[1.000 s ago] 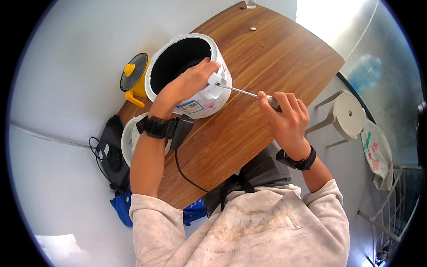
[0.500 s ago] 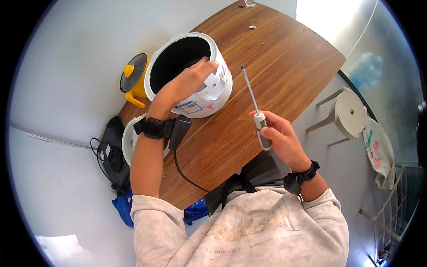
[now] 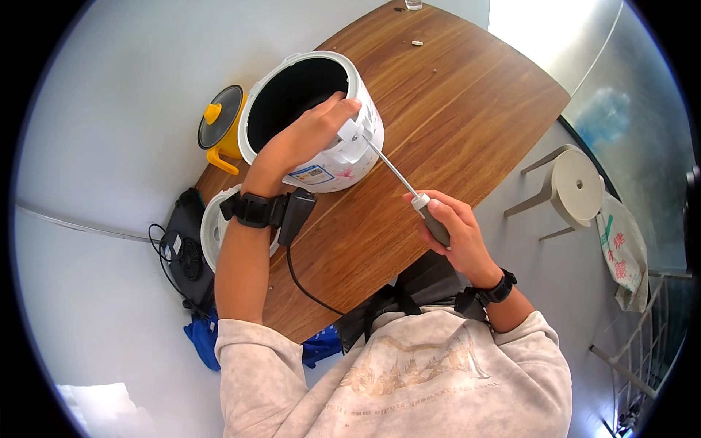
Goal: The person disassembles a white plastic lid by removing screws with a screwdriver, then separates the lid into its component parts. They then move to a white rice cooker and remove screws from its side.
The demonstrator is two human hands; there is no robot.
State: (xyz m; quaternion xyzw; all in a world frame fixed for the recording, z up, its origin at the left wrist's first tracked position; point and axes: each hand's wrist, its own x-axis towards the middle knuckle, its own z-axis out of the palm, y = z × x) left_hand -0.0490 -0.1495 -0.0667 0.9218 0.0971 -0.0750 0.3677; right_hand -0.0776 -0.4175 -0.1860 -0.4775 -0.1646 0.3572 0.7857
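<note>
A white rice cooker body (image 3: 350, 174) with a dark inner pot cavity sits tilted toward me on the wooden table, its lid off. My left hand (image 3: 310, 131) is closed over the near rim, fingertips reaching inside. In my right hand (image 3: 465, 239) is a screwdriver (image 3: 421, 201) with a grey and white handle. Its shaft points up and left to a white bracket (image 3: 349, 148) on the cooker's side, where a small screw shows. The tip is at or very near that bracket; contact cannot be made out.
Left of the cooker stands a yellow pot (image 3: 232, 139) with a dark lid. A round white part (image 3: 212, 232) lies partly behind my left forearm, beside a black device (image 3: 186, 252) with cables. A glass (image 3: 413, 4) stands at the table's far edge; a stool (image 3: 573, 186) is at right.
My right hand has tipped the screwdriver to the left, bringing its tip from above the table to the cooker's bracket. My left hand stays on the rim.
</note>
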